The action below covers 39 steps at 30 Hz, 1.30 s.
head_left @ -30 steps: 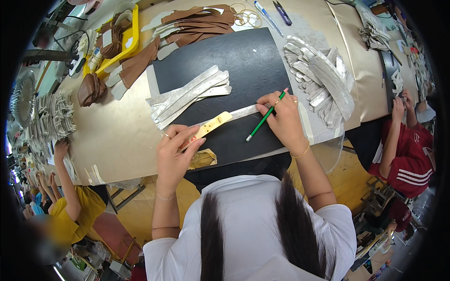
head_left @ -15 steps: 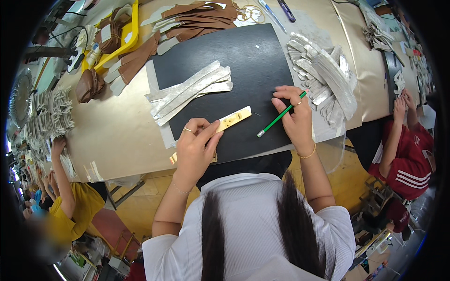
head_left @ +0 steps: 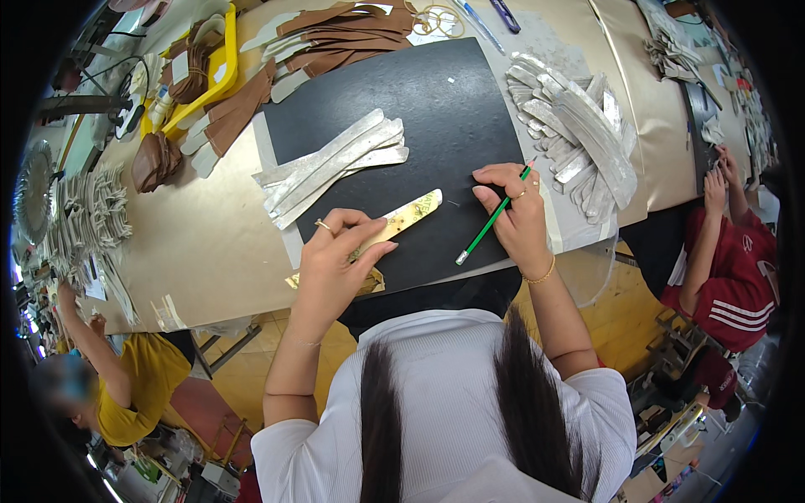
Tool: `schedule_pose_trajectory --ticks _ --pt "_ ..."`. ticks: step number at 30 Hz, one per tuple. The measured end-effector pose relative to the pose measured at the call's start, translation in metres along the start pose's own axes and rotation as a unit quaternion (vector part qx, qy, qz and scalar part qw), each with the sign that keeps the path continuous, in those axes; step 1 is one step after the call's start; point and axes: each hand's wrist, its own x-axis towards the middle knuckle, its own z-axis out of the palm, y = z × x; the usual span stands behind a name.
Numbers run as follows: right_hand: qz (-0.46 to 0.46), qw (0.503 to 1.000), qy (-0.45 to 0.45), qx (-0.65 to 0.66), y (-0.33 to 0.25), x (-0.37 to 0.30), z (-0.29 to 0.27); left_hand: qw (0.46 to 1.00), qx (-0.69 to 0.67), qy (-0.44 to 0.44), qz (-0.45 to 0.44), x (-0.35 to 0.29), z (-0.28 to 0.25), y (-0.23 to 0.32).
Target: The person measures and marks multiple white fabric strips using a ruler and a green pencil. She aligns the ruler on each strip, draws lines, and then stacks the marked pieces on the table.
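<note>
My left hand point(head_left: 329, 261) pinches a narrow pale-yellow strip point(head_left: 412, 211) with a rounded white end and printed marks, between thumb and fingers. Its far end points right, just over the black mat point(head_left: 440, 101). My right hand point(head_left: 521, 225) grips a green pencil point(head_left: 485, 230), eraser end low toward the mat and tip up past the fingers. Beyond my left hand, a small stack of whitish-grey strips point(head_left: 340, 163) lies across the mat. A yellowish piece point(head_left: 371, 282) shows below my left hand at the table's edge; its kind is unclear.
A larger heap of grey-white strips point(head_left: 579, 126) lies right of the mat. Brown strips point(head_left: 352, 38) fan out behind it, beside a yellow tray point(head_left: 226, 71). A blue pen point(head_left: 480, 25) lies at the back. People sit working at left point(head_left: 142, 386) and right point(head_left: 729, 260).
The strip in my left hand now shows a differently marked face, and that hand has shifted slightly left. My right hand moved a little left with the pencil.
</note>
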Motion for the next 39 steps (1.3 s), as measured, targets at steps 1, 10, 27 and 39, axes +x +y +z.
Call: schedule_pose_trajectory --ticks 1,10,27,39 --pt "0.002 1.0 -0.001 -0.002 0.0 0.0 0.0 1.0 0.014 -0.006 -0.006 0.0 0.003 0.0" --pt "0.002 1.0 -0.011 -0.004 0.003 -0.002 -0.001 0.987 0.128 0.024 0.095 0.007 0.021 -0.011" --pt "0.012 0.984 0.074 0.159 0.001 -0.006 0.012 0.986 0.148 0.032 0.069 0.01 0.026 -0.01" --pt "0.057 0.972 -0.103 0.204 -0.053 0.015 0.032 0.986 0.135 0.065 0.072 0.008 0.034 -0.014"
